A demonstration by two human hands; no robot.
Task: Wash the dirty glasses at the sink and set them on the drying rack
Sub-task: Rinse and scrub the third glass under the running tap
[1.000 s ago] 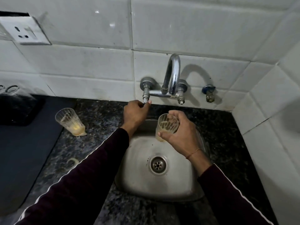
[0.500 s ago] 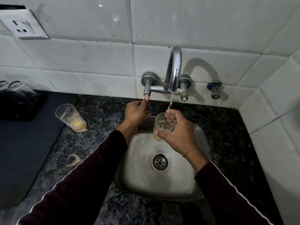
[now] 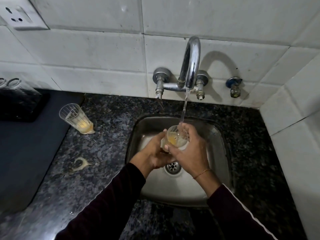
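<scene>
A ribbed glass (image 3: 175,138) with yellow residue tilts over the steel sink (image 3: 214,163), and water from the chrome tap (image 3: 190,63) runs into its mouth. My right hand (image 3: 190,153) grips the glass from the right. My left hand (image 3: 154,155) cups it from the left and below. A second dirty glass (image 3: 76,118) with yellowish dregs stands on the dark granite counter (image 3: 103,149) left of the sink. The black drying rack (image 3: 20,104) sits at the far left with clear glasses (image 3: 12,83) on it.
A pale spill ring (image 3: 80,164) marks the counter near the sink. A dark mat (image 3: 26,153) covers the counter's left part. The drain (image 3: 172,167) shows between my wrists. White tiled walls close the back and right, with a socket (image 3: 20,16) and a small valve (image 3: 234,87).
My left hand left the tap handle and came down to the glass. The water flow grew to a full stream. The glass dropped lower into the sink.
</scene>
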